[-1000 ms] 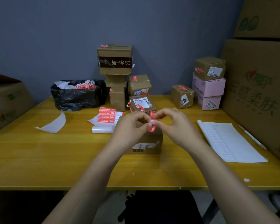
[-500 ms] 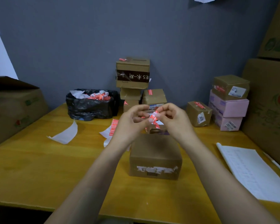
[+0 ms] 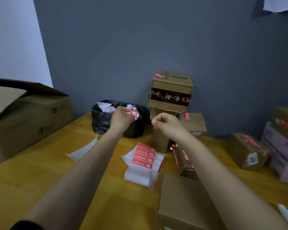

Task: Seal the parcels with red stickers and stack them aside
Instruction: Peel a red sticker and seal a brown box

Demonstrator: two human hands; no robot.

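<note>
Left hand [image 3: 121, 119] is curled over the black bin bag [image 3: 101, 123] at far centre and pinches a red-white scrap [image 3: 134, 114]. Right hand [image 3: 168, 125], just right of it, is curled and pinches a red sticker [image 3: 154, 125], which is blurred. The unsealed parcel [image 3: 181, 201] sits near right on the table [image 3: 40, 180]. Sticker sheets [image 3: 144, 159] lie between the forearms. Sealed parcels [image 3: 170, 92] are stacked against the far wall.

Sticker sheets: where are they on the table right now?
In the head view, the sticker sheets lie mid-frame on the table, in front of the bin bag and just left of a small stickered box.
</note>
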